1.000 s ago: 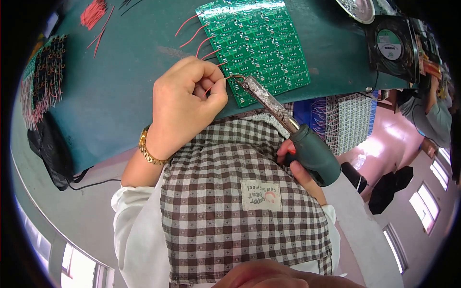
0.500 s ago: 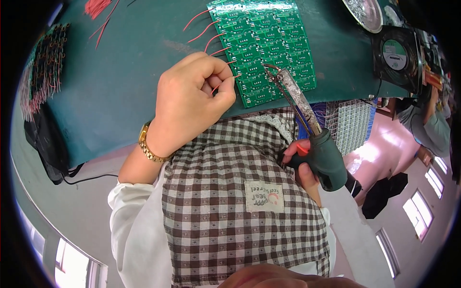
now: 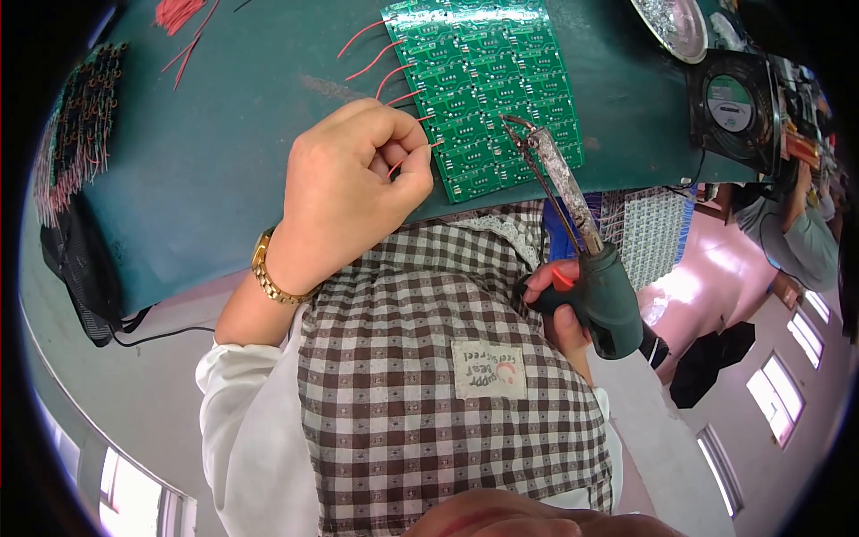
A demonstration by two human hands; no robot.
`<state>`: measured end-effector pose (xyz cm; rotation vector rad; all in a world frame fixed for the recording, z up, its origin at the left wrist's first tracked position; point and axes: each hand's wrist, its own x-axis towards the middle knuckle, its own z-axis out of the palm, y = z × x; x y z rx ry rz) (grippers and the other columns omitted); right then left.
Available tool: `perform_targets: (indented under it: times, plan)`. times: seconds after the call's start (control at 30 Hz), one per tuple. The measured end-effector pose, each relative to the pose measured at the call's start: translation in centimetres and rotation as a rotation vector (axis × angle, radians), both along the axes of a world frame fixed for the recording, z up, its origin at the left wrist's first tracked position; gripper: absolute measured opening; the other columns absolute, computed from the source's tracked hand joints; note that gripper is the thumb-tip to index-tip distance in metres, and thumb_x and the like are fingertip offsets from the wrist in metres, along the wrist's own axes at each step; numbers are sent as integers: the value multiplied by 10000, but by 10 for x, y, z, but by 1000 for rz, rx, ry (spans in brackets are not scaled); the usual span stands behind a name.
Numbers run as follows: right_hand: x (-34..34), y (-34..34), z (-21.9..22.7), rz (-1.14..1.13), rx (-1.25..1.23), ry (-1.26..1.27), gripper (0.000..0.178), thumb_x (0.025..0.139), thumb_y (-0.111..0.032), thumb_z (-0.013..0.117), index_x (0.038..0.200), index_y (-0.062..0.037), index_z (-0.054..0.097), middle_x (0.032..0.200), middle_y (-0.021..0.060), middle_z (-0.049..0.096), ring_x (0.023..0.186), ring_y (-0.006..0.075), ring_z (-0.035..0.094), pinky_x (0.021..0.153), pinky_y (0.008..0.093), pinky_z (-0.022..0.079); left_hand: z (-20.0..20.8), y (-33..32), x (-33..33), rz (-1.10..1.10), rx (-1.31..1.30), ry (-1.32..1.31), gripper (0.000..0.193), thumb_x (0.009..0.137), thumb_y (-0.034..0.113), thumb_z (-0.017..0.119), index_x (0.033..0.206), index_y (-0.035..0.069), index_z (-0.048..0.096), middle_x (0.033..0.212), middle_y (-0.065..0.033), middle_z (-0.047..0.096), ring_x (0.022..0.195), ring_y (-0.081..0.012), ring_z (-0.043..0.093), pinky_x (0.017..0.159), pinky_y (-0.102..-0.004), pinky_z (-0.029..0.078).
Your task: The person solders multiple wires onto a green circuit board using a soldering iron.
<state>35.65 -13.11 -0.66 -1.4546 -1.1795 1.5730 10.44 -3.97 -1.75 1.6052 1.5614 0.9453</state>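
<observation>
A green panel of circuit boards (image 3: 501, 85) lies at the table's near edge, with several red wires standing out from its left side. My left hand (image 3: 344, 192) is closed in a pinch on a thin red wire (image 3: 433, 145), whose end reaches the panel's lower left edge. My right hand (image 3: 567, 329) grips the dark green soldering gun (image 3: 610, 300) by its handle, near a red trigger; the gun's body hides some of the fingers. Its bent tip is over the middle of the panel, away from the wire's end; whether it touches the panel I cannot tell.
Loose red wires (image 3: 179, 12) lie at the far left of the green table (image 3: 224, 134). Wired dark boards (image 3: 85, 116) hang at the left edge, above a black bag (image 3: 80, 259). A metal dish (image 3: 689, 36) and black fan (image 3: 732, 107) stand right. Another person's sleeve (image 3: 796, 246) shows farther right.
The soldering gun's tip has moved slightly right across the panel. My left hand keeps its pinch on the red wire. The whole view has shifted a little.
</observation>
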Motion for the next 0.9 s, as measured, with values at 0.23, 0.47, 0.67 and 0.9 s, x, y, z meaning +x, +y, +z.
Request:
perform_targets:
  times: [0.23,0.47,0.67,0.9]
  plan:
    - [-4,10,21,60,-112,120,425,827,-322,639,1098,-11,536,925,83,589,799,148,561,746,291,462,-1,1,-1,-1,10,-3,81,685,-16,656,713,29,596,658,-24,540,476,-76,478,450,-215,396]
    - [11,9,2,240,-73,83,376,794,-154,649,1125,6,571,943,94,637,766,146,605,711,274,494,0,3,0,-1,0,1,77,690,-21,651,724,21,596,672,-26,549,492,-68,490,457,-204,409]
    - [6,11,4,173,-14,91,355,787,-139,636,1105,12,586,905,92,651,730,145,626,682,263,504,1,3,0,1,-7,-4,76,688,-23,650,724,17,596,673,-25,554,499,-64,490,457,-199,411]
    - [7,9,3,198,-13,60,366,789,-130,627,1121,12,572,912,90,648,742,137,621,688,259,503,1,0,-1,10,-13,6,75,690,-23,649,721,14,592,668,-23,549,499,-59,484,456,-199,406]
